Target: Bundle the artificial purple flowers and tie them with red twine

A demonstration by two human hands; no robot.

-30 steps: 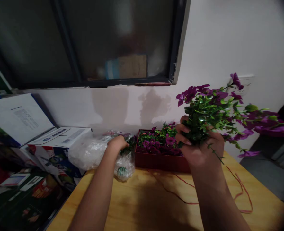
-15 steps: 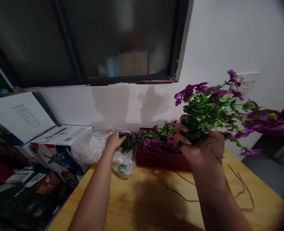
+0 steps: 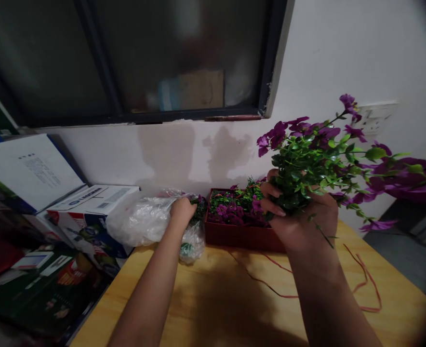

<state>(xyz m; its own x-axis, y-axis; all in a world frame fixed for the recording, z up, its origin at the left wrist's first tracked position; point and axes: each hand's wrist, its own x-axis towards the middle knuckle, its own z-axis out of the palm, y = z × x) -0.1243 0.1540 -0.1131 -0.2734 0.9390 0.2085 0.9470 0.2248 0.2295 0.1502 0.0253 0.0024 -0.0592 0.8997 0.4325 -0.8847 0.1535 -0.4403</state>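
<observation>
My right hand [image 3: 301, 214] is wrapped round the stems of a bunch of purple artificial flowers [image 3: 314, 154] with glossy green leaves, raised above the table's right side. Some blooms point right, toward the wall socket. Farther left, my left hand [image 3: 183, 212] is closed on a smaller flower bunch [image 3: 199, 208] lying at the mouth of a clear plastic bag [image 3: 140, 224]; its fingertips are hidden. Just right of that bunch stands a long red box [image 3: 242, 236], packed with purple flowers and greenery [image 3: 231, 212]. My right hand covers the box's right end.
Loose red ties [image 3: 267, 289] lie on the wooden table [image 3: 213, 308], with another red strip [image 3: 372, 284] by its right edge. Printed cartons [image 3: 93, 226] stack up on the left. A wall with a dark-framed window [image 3: 184, 53] rises behind, and a socket [image 3: 377, 118] sits at right.
My left hand has moved right, further over the small bunch, and now hides more of it. My right hand keeps its bunch in nearly the same place. The view has shifted slightly.
</observation>
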